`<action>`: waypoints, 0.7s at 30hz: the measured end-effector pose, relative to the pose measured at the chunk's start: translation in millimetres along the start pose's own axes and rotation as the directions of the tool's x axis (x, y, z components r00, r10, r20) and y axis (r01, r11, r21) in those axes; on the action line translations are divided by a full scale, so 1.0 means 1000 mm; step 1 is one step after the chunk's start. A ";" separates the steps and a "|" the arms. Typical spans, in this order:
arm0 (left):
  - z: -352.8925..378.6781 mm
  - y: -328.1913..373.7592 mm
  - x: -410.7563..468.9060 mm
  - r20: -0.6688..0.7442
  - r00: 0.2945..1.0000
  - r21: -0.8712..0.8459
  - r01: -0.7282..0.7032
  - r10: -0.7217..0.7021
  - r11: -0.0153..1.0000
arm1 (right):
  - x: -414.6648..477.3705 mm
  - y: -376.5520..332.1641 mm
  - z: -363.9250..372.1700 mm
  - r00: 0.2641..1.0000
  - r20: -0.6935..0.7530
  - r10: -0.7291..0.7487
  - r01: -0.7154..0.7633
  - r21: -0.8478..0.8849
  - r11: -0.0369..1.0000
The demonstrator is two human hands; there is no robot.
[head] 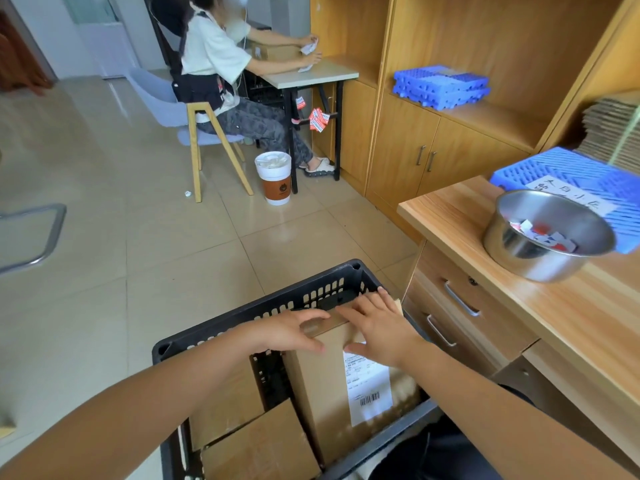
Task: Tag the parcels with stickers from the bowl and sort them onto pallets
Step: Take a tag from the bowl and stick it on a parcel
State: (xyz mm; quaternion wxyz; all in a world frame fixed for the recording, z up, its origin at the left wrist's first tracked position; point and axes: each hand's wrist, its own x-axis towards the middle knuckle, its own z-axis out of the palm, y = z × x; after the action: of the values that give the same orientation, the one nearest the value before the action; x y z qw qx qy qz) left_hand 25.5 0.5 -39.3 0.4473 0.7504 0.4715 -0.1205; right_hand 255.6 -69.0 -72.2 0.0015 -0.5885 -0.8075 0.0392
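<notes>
A black plastic crate (311, 296) in front of me holds several cardboard parcels. The tallest parcel (332, 382) carries a white shipping label with a barcode (369, 389). My left hand (291, 330) and my right hand (377, 327) both rest on its far top end, fingers spread over the edge. On the wooden desk to the right stands a steel bowl (540, 268) with red and white stickers (543, 233) inside. A blue pallet (571, 171) with a paper sign lies just behind the bowl.
A stack of blue pallets (441, 85) sits on the cabinet shelf. Flat cardboard (611, 129) is piled at the far right. A person sits at a small table (311, 76) ahead, with a bin (273, 178) beside it. A metal chair frame (38, 233) is at left.
</notes>
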 end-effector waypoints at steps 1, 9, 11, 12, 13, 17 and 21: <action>0.001 0.007 -0.004 -0.009 1.000 0.008 -0.027 0.027 1.000 | -0.005 0.002 -0.006 1.000 0.014 0.006 -0.006 -0.006 1.000; -0.051 0.069 -0.051 -0.052 0.961 0.107 -0.264 0.270 0.959 | -0.030 0.014 -0.103 0.991 0.115 0.072 -0.086 0.117 0.989; -0.071 0.091 -0.069 -0.036 0.945 0.156 -0.316 0.325 0.936 | -0.041 0.018 -0.138 0.990 0.105 0.098 -0.112 0.133 0.985; -0.079 0.102 -0.078 -0.041 0.936 0.179 -0.337 0.349 0.924 | -0.049 0.021 -0.154 0.988 0.101 0.119 -0.135 0.160 0.978; -0.086 0.115 -0.088 -0.051 0.923 0.197 -0.364 0.381 0.910 | -0.057 0.024 -0.168 0.985 0.094 0.142 -0.158 0.193 0.968; -0.106 0.169 -0.114 -0.071 0.849 0.200 -0.503 0.524 0.841 | -0.095 0.038 -0.220 0.979 0.021 0.204 -0.201 0.289 0.936; -0.107 0.223 -0.121 -0.076 0.771 0.192 -0.611 0.633 0.768 | -0.144 0.056 -0.264 0.962 -0.072 0.263 -0.223 0.345 0.912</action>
State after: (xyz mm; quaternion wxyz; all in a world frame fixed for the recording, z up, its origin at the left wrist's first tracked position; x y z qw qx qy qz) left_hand 117.9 -22.8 219.0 0.3685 0.9032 0.2144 0.0495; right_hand 365.8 -172.5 193.9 0.1435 -0.6768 -0.7081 0.1410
